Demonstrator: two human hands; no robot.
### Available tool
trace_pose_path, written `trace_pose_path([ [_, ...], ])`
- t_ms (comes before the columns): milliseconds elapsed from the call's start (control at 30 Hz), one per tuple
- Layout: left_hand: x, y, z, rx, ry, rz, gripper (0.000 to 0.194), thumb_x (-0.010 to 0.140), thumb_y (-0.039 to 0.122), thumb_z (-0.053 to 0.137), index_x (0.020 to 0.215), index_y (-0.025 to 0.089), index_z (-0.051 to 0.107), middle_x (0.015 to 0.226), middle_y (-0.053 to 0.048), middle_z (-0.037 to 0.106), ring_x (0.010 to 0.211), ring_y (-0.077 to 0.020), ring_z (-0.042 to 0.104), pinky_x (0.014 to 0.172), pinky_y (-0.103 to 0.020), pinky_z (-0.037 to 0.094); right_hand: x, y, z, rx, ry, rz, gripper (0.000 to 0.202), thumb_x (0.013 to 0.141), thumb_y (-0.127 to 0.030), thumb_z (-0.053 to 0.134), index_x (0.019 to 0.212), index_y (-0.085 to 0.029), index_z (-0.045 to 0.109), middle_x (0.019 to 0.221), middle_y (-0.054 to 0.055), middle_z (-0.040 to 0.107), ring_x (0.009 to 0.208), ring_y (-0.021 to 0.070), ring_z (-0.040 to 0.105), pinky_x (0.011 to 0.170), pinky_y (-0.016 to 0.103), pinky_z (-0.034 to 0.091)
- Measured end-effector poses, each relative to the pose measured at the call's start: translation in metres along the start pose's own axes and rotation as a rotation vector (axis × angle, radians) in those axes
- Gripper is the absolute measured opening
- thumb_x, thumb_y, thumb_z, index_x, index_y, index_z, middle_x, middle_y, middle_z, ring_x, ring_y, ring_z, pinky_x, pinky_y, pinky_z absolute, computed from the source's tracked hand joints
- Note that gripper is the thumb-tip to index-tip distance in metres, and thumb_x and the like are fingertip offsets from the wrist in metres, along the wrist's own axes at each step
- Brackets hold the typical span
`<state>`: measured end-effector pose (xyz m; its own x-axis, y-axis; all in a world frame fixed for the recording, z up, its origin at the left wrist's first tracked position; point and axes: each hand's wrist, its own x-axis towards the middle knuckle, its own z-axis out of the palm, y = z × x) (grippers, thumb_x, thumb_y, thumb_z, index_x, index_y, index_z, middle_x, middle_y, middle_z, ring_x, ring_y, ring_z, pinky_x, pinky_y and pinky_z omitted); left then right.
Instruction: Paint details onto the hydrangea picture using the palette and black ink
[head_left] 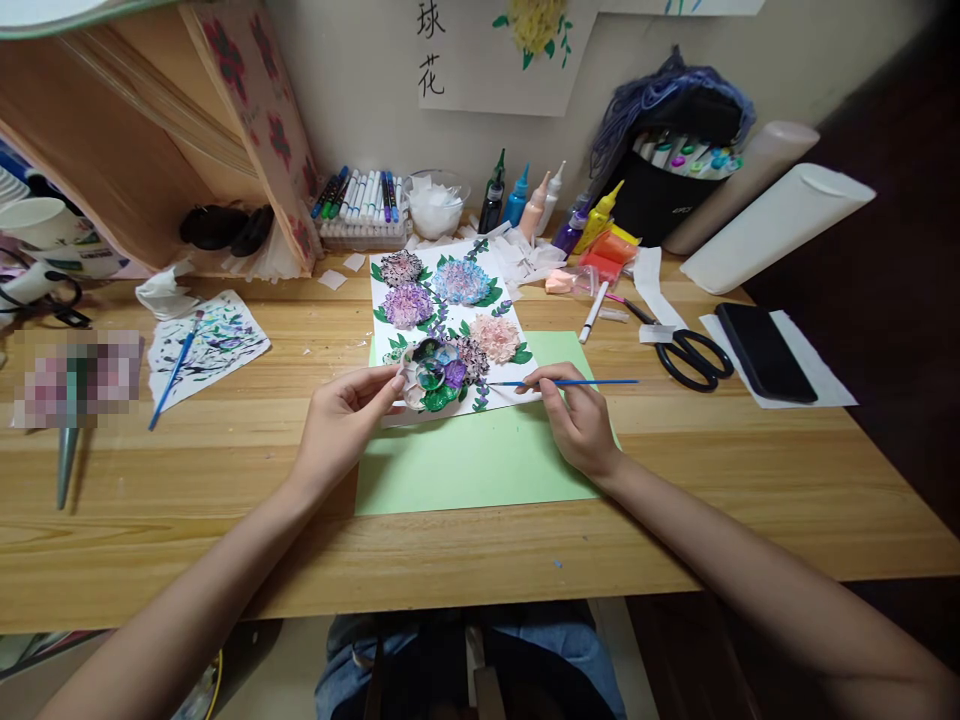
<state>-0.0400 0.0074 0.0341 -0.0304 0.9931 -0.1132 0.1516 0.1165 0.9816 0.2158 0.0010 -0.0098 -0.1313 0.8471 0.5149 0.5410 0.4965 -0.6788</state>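
Between thumb and fingers my left hand holds a small round paint palette, whose wells carry green, purple, blue, black and pale paint. My right hand is closed around a thin blue paintbrush, its tip pointing left, close to the palette's right side and over the paper. Beneath both lies a white sheet with a flower picture: raised pink, purple and blue blossoms with green leaves. The palette hides part of its lower left. Under that sheet is a light green sheet.
Paint bottles, a marker box and a bowl of white paper line the wall. On the right are black scissors and a phone. Another blue brush rests on a paint-stained tissue at left.
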Motion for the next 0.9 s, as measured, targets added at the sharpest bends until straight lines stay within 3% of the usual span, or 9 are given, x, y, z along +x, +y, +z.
trace_pose_path([
  [233, -0.0002, -0.001, 0.001, -0.023, -0.004, 0.005, 0.041, 0.069, 0.045, 0.07, 0.097, 0.016, 0.07, 0.101, -0.008, 0.072, 0.086, -0.021, 0.067, 0.075, -0.032, 0.057, -0.0053, -0.0024, -0.0011, 0.123, 0.167, -0.155, 0.018, 0.092, -0.025, 0.039, 0.095, -0.025, 0.057, 0.081, 0.004, 0.064, 0.083, 0.0204, 0.06, 0.074, 0.04, 0.049],
  [633, -0.0014, -0.0011, 0.0018, -0.052, -0.054, -0.02, 0.037, 0.07, 0.043, 0.07, 0.096, 0.016, 0.071, 0.098, -0.008, 0.072, 0.085, -0.0204, 0.068, 0.076, -0.031, 0.057, -0.0046, -0.0085, -0.0008, 0.092, -0.114, -0.253, 0.026, 0.088, -0.013, 0.043, 0.108, -0.025, 0.055, 0.098, 0.005, 0.067, 0.097, 0.0203, 0.059, 0.082, 0.04, 0.048],
  [900, -0.0018, -0.0023, 0.0025, -0.072, -0.073, -0.024, 0.035, 0.071, 0.04, 0.07, 0.096, 0.015, 0.07, 0.097, -0.008, 0.073, 0.086, -0.0199, 0.068, 0.077, -0.031, 0.057, -0.0052, -0.0069, -0.0009, 0.097, -0.074, -0.237, 0.027, 0.088, -0.012, 0.042, 0.108, -0.024, 0.055, 0.098, 0.006, 0.066, 0.095, 0.02, 0.058, 0.081, 0.039, 0.049],
])
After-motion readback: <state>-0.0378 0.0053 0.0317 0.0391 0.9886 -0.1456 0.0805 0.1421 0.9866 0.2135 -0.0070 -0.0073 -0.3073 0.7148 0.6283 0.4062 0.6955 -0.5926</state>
